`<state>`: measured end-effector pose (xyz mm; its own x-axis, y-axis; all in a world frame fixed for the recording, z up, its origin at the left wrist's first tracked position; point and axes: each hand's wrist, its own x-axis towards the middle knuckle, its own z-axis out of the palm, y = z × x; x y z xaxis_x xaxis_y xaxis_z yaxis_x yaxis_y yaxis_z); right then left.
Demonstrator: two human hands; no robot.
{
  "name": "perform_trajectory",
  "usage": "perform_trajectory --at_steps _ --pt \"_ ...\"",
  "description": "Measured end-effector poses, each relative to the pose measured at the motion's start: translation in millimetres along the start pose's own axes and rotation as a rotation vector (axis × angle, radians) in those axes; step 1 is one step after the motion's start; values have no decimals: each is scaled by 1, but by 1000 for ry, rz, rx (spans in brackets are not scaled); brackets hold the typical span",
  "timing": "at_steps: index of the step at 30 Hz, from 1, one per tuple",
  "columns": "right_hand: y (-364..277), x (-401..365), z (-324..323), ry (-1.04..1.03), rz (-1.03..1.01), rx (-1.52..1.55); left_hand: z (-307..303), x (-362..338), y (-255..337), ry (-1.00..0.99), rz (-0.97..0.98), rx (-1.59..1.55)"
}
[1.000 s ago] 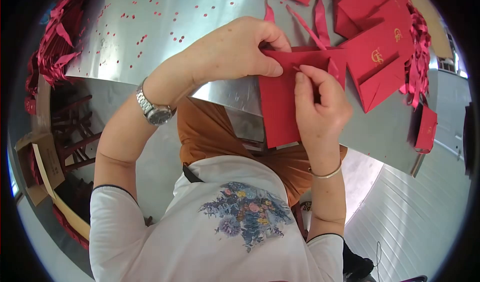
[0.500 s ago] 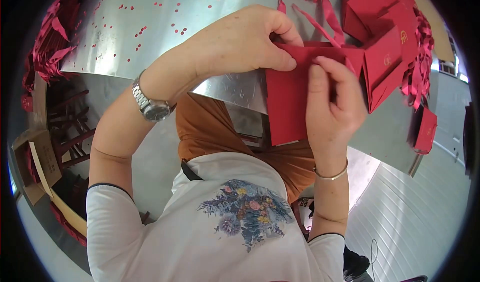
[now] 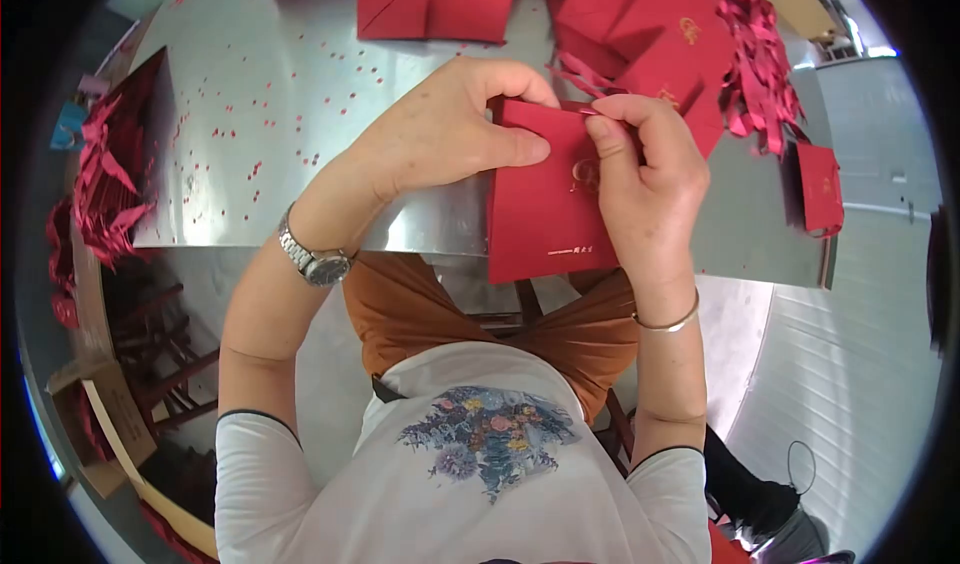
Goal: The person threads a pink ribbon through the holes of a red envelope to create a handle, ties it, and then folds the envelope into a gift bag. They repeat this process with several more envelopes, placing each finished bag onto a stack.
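A red paper gift bag [image 3: 545, 209] hangs upright over the table's near edge, its gold logo and small printed text facing me. My left hand [image 3: 465, 124] is closed on the bag's upper left edge, thumb on the front and fingers behind the rim. At the top right edge my right hand [image 3: 650, 169] pinches with thumb and forefinger. A thin bit of red ribbon shows by those fingertips; its full run is hidden.
More red bags [image 3: 640, 24] lie heaped beyond my right hand, with a pile of red ribbons [image 3: 752, 64] beside them. Another stack with ribbons [image 3: 105, 164] is at the left. Red paper dots [image 3: 255, 171] litter the metal table [image 3: 400, 214].
The bag's visible face was plain; now the gold logo and print show. Both hands still hold its top, and the view has shifted, showing more bags at the table's far side.
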<state>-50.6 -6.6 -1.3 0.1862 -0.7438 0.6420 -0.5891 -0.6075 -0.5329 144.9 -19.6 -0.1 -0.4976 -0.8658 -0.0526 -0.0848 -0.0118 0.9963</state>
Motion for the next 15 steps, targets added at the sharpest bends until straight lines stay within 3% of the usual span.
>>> perform_trajectory --at_steps 1,4,8,15 --pt "3 0 0 24 -32 -32 2 4 0 28 24 131" --pt "4 2 -6 12 78 1 -1 18 5 -63 8 190" --pt "14 1 -9 75 42 6 5 29 3 -45 -17 188" --pt "27 -4 -3 51 33 13 9 37 -26 -63 14 -229"
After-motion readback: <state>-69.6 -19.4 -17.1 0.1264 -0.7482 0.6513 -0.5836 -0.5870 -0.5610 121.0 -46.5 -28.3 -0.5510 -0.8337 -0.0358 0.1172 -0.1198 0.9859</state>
